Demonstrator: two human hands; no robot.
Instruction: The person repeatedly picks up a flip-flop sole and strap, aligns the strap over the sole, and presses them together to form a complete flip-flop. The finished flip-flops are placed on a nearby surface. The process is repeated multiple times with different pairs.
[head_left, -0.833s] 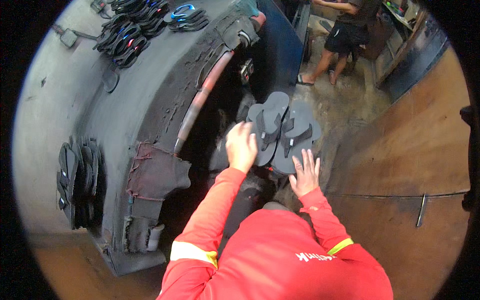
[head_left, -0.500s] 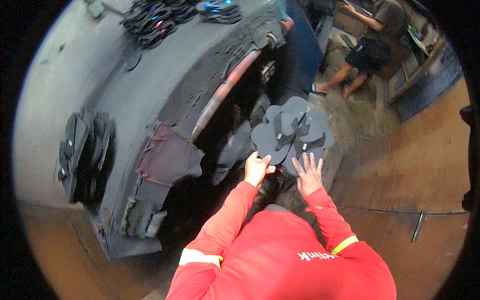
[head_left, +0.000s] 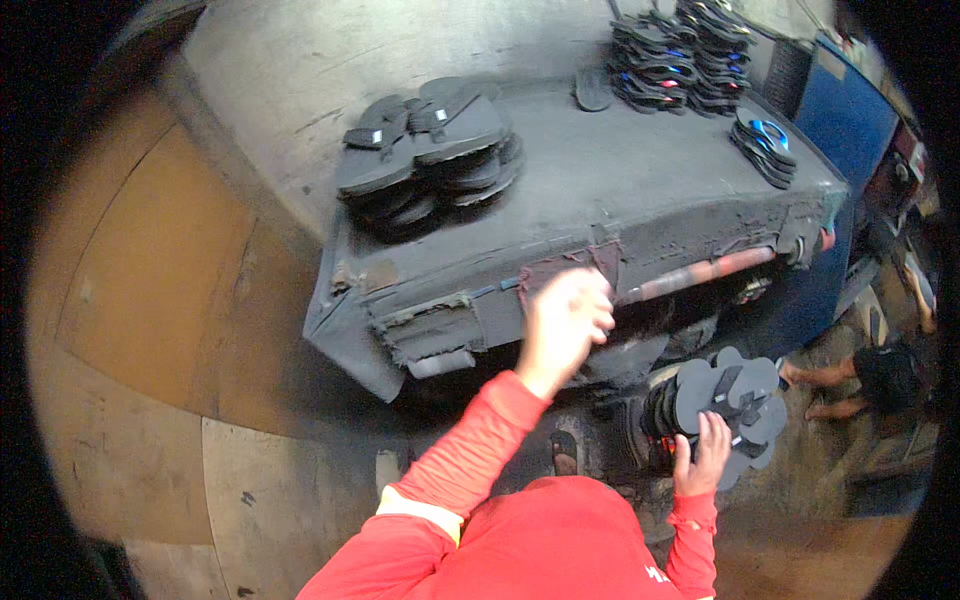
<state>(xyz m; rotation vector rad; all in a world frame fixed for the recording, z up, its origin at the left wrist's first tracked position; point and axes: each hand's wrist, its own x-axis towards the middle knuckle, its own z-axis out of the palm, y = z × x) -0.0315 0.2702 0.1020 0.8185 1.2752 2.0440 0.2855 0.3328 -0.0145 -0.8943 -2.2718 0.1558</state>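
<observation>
1. Beside the table [head_left: 610,170], the stack of grey flip-flops [head_left: 692,392] stands at the right hand [head_left: 706,458].
2. Right fingers: spread against its near edge, gripping nothing. Left hand [head_left: 566,325]: fingers half curled, apparently empty.
3. Soles [head_left: 760,372]: probably light, flexible foam; grip opposite edges, not straps [head_left: 727,386].

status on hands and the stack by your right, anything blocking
Left hand raised, blurred, nothing seen in it. Right hand open at near side of grey sandal stack, contact unclear. Bench beyond left hand; no obstruction seen at stack.

Sandal stacks [head_left: 455,140] on bench [head_left: 610,180]; floor-side pile [head_left: 735,400] before bench, right.
</observation>
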